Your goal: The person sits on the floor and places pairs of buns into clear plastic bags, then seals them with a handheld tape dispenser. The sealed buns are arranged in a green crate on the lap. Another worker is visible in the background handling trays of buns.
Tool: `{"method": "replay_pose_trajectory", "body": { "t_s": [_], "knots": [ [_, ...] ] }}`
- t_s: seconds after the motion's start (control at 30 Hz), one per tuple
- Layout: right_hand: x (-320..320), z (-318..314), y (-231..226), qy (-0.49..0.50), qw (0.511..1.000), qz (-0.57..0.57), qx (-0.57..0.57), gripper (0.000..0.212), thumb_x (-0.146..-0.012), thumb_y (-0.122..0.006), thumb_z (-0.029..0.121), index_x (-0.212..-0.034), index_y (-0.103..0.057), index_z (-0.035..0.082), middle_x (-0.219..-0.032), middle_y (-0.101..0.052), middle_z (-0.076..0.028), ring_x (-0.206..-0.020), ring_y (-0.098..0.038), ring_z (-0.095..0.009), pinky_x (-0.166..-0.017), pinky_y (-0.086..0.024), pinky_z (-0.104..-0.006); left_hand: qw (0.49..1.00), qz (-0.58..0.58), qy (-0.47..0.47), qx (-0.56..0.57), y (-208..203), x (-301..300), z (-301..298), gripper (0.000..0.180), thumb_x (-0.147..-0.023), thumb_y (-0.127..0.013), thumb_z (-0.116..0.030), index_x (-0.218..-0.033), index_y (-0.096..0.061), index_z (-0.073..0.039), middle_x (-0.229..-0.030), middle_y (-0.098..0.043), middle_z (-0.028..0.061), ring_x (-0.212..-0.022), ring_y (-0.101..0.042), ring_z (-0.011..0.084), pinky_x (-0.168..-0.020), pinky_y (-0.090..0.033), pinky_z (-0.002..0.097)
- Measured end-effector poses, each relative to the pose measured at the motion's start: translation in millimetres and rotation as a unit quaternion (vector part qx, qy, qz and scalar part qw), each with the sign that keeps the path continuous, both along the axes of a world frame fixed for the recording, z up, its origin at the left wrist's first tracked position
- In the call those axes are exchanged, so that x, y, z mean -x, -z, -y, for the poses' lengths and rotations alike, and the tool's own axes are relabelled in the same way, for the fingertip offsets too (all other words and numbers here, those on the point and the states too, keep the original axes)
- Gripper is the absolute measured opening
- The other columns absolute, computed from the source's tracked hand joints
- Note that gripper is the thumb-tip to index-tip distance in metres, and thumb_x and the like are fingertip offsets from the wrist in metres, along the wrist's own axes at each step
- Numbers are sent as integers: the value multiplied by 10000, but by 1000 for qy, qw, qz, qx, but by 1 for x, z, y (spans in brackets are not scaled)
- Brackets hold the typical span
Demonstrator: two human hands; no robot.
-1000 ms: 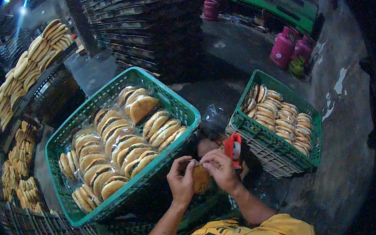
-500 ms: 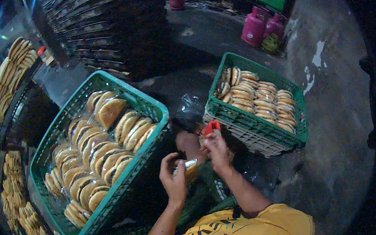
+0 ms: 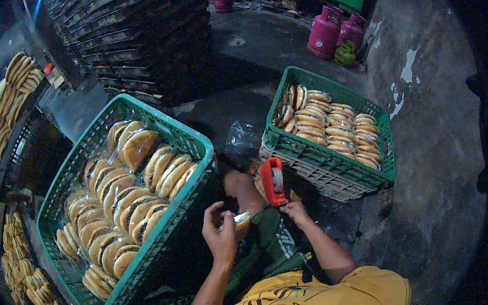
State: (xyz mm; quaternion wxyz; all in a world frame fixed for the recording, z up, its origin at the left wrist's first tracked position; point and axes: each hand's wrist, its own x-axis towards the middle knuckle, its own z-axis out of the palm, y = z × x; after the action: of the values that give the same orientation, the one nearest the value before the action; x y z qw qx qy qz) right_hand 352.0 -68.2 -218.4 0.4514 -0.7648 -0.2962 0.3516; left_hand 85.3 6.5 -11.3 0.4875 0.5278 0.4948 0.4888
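Note:
A bun in clear plastic wrap (image 3: 242, 225) is held in my left hand (image 3: 220, 232), its fingers closed around one side. My right hand (image 3: 297, 213) has its fingers pinched at the lower end of a red tape dispenser (image 3: 268, 179), which carries a pale roll of tape (image 3: 277, 179). What the right fingertips grip is too small to make out. The dispenser stands near my knee, beyond both hands. To the left, a large green crate (image 3: 192, 135) holds rows of wrapped filled buns (image 3: 127, 202).
Another green crate (image 3: 388, 141) full of filled buns (image 3: 342, 124) sits on a pale crate (image 3: 314, 175) at the right. Unwrapped buns (image 3: 22, 250) are piled at far left. Dark stacked trays (image 3: 138, 52) and pink gas cylinders (image 3: 324, 34) stand at the back.
My right hand has moved down from in front of the red dispenser to its lower end, uncovering more of it. The left hand still holds the wrapped bun, slightly shifted left.

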Motion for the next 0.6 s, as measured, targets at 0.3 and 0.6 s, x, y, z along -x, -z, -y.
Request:
{"method": "replay_pose_trajectory", "body": {
  "t_s": [0.3, 0.6],
  "knots": [
    [84, -22, -167, -282, 921, -169, -210, 218, -842, -723, 64, -1052, -715, 4, -1213, -612, -61, -1104, -588, -183, -949, -469, -339, 995, -83, 29, -35, 4, -4, 9, 246, -895, -650, -53, -1136, -617, -16, -908, -691, 137, -812, -680, 211, -750, -533, 333],
    [122, -45, -262, -299, 892, 127, -314, 344, -803, -815, 248, -1070, -694, 68, -1140, -592, -92, -1029, -605, -248, -931, -481, -366, 995, 49, 90, -8, -55, 22, -10, 483, -865, -749, -138, -1273, -519, -19, -1133, -621, 102, -1066, -612, 194, -925, -494, 324]
  ]
}}
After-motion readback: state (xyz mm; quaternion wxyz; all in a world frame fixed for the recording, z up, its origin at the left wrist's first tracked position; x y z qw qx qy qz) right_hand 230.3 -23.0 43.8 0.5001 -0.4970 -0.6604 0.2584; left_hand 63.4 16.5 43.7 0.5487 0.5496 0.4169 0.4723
